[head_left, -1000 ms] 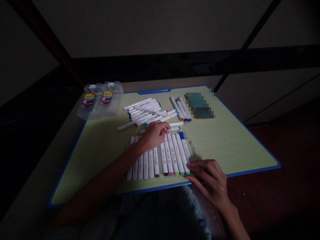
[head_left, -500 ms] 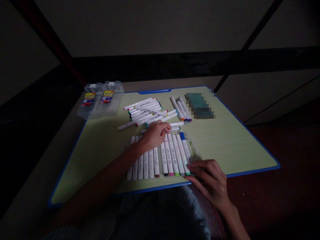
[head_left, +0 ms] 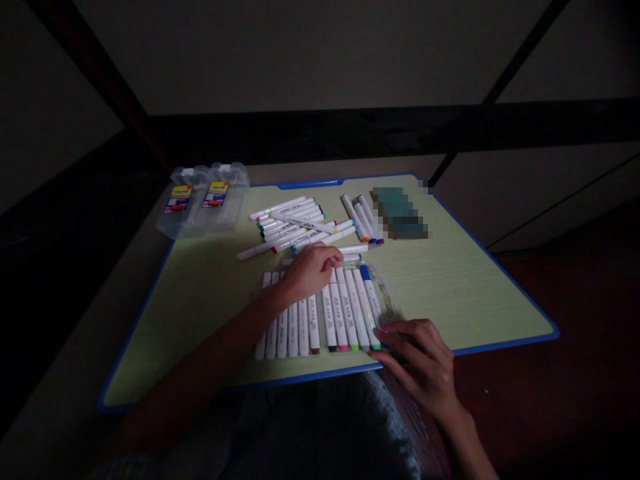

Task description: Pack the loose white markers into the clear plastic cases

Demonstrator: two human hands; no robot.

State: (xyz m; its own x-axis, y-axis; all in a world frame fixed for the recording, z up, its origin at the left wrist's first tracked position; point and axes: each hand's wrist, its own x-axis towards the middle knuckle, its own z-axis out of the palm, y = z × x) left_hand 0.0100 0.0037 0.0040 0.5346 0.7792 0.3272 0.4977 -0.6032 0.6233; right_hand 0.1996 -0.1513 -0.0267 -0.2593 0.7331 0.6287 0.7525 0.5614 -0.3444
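Straightening markers [head_left: 340, 317] at the near edge of the surface [head_left: 480, 300], seemingly, we are curling left hand [head_left: 313, 270] and right hand [head_left: 425, 363] by them; their grip we cannot tell. Carrying on is calling for a light touch.

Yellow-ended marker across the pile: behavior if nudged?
The marker is probably stiff, given its straight barrel. It looks light, being slim. A nudge may slide or roll it, since it lies slantwise atop other markers.
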